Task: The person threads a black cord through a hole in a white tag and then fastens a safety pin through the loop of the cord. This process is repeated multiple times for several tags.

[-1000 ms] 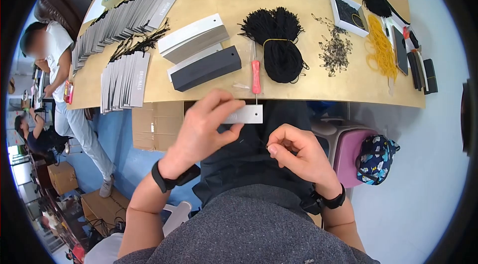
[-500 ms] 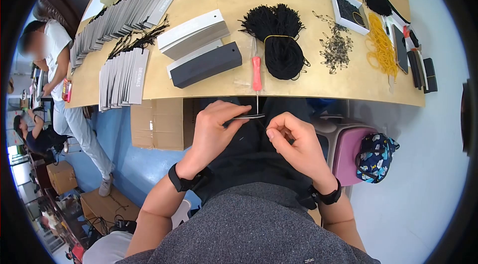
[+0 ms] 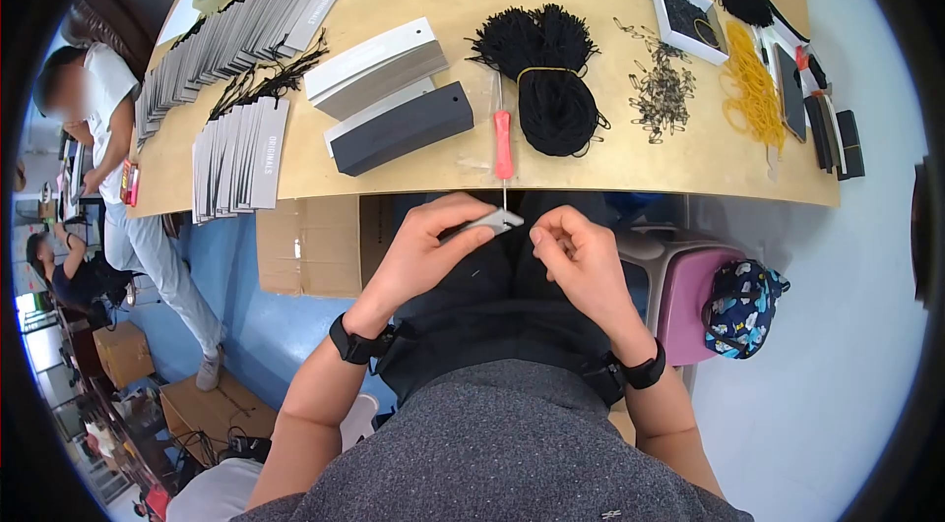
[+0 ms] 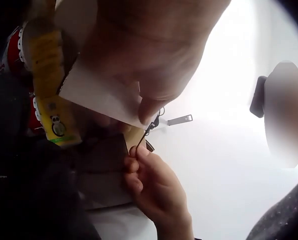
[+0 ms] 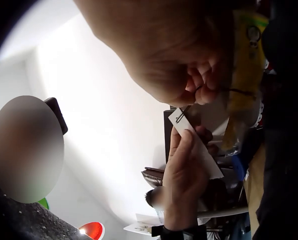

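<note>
My left hand (image 3: 423, 245) pinches a pale grey hang tag (image 3: 504, 219) between thumb and fingers, just off the table's front edge. The tag is tilted, with its holed end toward the right hand. A thin black cord (image 5: 179, 118) lies at that end in the right wrist view. My right hand (image 3: 589, 251) pinches the cord with thumb and index finger, close beside the tag. In the left wrist view the cord (image 4: 142, 137) runs taut from the tag to the right fingertips. A red-handled tool (image 3: 503, 143) lies on the table, its thin shaft extending past the edge.
On the table (image 3: 394, 183) lie corded tags (image 3: 241, 153), stacks of tags (image 3: 404, 128), a banded black cord bundle (image 3: 556, 114), loose safety pins (image 3: 664, 99), a white box (image 3: 679, 40) and yellow rubber bands (image 3: 753, 99). A pink stool (image 3: 679, 315) stands at the right.
The tag has turned from showing its printed face, through edge-on, to a tilt. Both hands have moved slightly toward the table, the right one still pinching beside the tag.
</note>
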Demonstrator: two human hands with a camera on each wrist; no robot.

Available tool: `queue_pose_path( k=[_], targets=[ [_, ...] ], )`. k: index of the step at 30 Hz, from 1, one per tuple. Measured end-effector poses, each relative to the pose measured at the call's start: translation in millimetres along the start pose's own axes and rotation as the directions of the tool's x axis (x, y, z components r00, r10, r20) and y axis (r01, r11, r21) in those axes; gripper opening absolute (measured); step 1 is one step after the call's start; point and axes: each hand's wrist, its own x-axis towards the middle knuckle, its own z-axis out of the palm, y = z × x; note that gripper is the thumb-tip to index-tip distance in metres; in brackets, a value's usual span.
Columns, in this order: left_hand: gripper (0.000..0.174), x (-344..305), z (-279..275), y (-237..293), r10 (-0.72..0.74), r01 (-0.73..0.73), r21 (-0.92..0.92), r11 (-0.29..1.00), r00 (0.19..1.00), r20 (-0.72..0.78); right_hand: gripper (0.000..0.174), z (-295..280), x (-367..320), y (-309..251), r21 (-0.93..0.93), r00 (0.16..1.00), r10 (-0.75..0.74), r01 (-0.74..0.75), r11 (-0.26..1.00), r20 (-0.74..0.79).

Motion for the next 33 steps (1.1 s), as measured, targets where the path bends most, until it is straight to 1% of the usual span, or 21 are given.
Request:
queue_pose_path(
  k=[1, 2, 5, 8, 10, 12, 15, 17, 19, 20, 21, 22, 23, 24, 26, 27, 28, 29, 30, 31, 33],
  targets=[
    [0.023, -1.8, -3.1, -2.4, 0.072, -0.073, 0.028, 0.997, 0.997, 0.037, 0.012, 1.4, -1.8, 0.1, 0.0, 0.999, 0.022, -0.022, 1.0, 0.032],
    [0.023, -4.2, -5.5, -1.8, 0.07, -0.072, 0.028, 0.997, 0.997, 0.037, 0.012, 2.0, -4.3, -3.7, 0.001, 0.999, 0.024, -0.024, 1.0, 0.033],
    [0.025, -10.8, -10.8, 8.5, 0.111, -0.114, 0.019, 0.993, 0.983, 0.144, 0.016, -0.6, -10.9, -19.8, 0.048, 0.95, 0.09, -0.109, 0.993, 0.299],
    [0.026, -16.7, -13.0, 23.0, 0.079, -0.081, 0.01, 0.997, 0.989, 0.125, 0.019, -3.6, -12.8, -33.2, 0.078, 0.966, -0.008, -0.013, 0.997, 0.257],
    [0.026, -18.0, -15.0, 32.8, 0.068, -0.073, 0.029, 0.997, 0.989, 0.132, 0.021, -7.5, -13.1, -40.4, 0.115, 0.974, 0.012, -0.04, 0.993, 0.227],
    [0.026, -18.4, -15.3, 38.4, 0.061, -0.068, 0.048, 0.997, 0.988, 0.142, 0.023, -11.8, -12.4, -47.9, 0.182, 0.988, -0.045, 0.018, 0.983, 0.147],
    [0.025, -17.0, -14.8, 45.5, 0.077, -0.085, 0.047, 0.995, 0.985, 0.157, 0.023, -13.3, -8.5, -51.8, 0.19, 0.974, -0.069, 0.027, 0.981, 0.217],
    [0.021, -16.2, -13.7, 52.5, 0.023, -0.034, 0.06, 0.998, 0.985, 0.169, 0.021, -13.3, -4.9, -50.8, 0.175, 0.961, -0.099, 0.055, 0.983, 0.257],
    [0.02, -16.2, -13.8, 50.6, 0.034, -0.047, 0.064, 0.997, 0.982, 0.184, 0.021, -12.3, -1.6, -48.0, 0.18, 0.938, 0.041, -0.109, 0.978, 0.344],
    [0.02, -16.0, -14.1, 48.9, 0.045, -0.059, 0.066, 0.996, 0.979, 0.198, 0.021, -13.2, -1.9, -45.2, 0.18, 0.938, 0.039, -0.107, 0.978, 0.344],
    [0.02, -16.1, -15.2, 45.5, 0.047, -0.061, 0.067, 0.996, 0.98, 0.196, 0.022, -15.8, -2.4, -41.7, 0.5, 0.906, 0.035, -0.264, 0.825, 0.421],
    [0.019, -16.7, -17.4, 41.0, -0.007, 0.003, 0.022, 1.0, 0.982, 0.187, 0.024, -16.9, -2.5, -42.1, 0.729, 0.872, 0.0, -0.41, 0.548, 0.489],
    [0.019, -17.6, -19.2, 38.8, -0.063, 0.068, -0.025, 0.997, 0.982, 0.18, 0.033, -19.6, -5.0, -47.0, 0.717, 0.866, 0.073, -0.454, 0.53, 0.494],
    [0.019, -18.8, -20.5, 39.1, -0.062, 0.068, -0.024, 0.997, 0.982, 0.178, 0.033, -21.7, -5.3, -48.1, 0.716, 0.866, 0.072, -0.454, 0.53, 0.496],
    [0.017, -19.6, -21.1, 40.7, -0.192, 0.247, -0.364, 0.898, 0.964, 0.182, 0.043, -27.2, -5.6, -49.2, 0.382, 0.838, 0.217, -0.439, 0.813, 0.501],
    [0.017, -18.7, -21.2, 42.8, -0.19, 0.246, -0.365, 0.898, 0.965, 0.182, 0.039, -26.5, -4.4, -52.0, 0.162, 0.845, 0.317, -0.418, 0.894, 0.43],
    [0.017, -17.7, -21.5, 45.8, -0.208, 0.269, -0.379, 0.885, 0.958, 0.196, 0.039, -21.9, -5.8, -48.0, 0.162, 0.845, 0.317, -0.418, 0.894, 0.43],
    [0.017, -17.0, -21.5, 47.5, -0.225, 0.292, -0.393, 0.872, 0.952, 0.209, 0.03, -15.1, -8.1, -39.6, 0.087, 0.935, 0.129, -0.167, 0.982, 0.33],
    [0.017, -17.0, -20.5, 47.5, -0.225, 0.291, -0.393, 0.872, 0.952, 0.207, 0.022, -10.7, -9.2, -35.9, -0.014, 0.966, -0.084, 0.09, 0.996, 0.247],
    [0.017, -16.6, -18.9, 47.4, -0.222, 0.289, -0.389, 0.875, 0.952, 0.21, 0.02, -11.7, -8.4, -40.5, -0.1, 0.967, -0.042, 0.069, 0.993, 0.253],
    [0.018, -15.5, -14.9, 46.1, -0.219, 0.289, -0.383, 0.877, 0.951, 0.217, 0.022, -8.8, -7.4, -41.5, -0.126, 0.966, -0.073, 0.107, 0.986, 0.246]
  ],
)
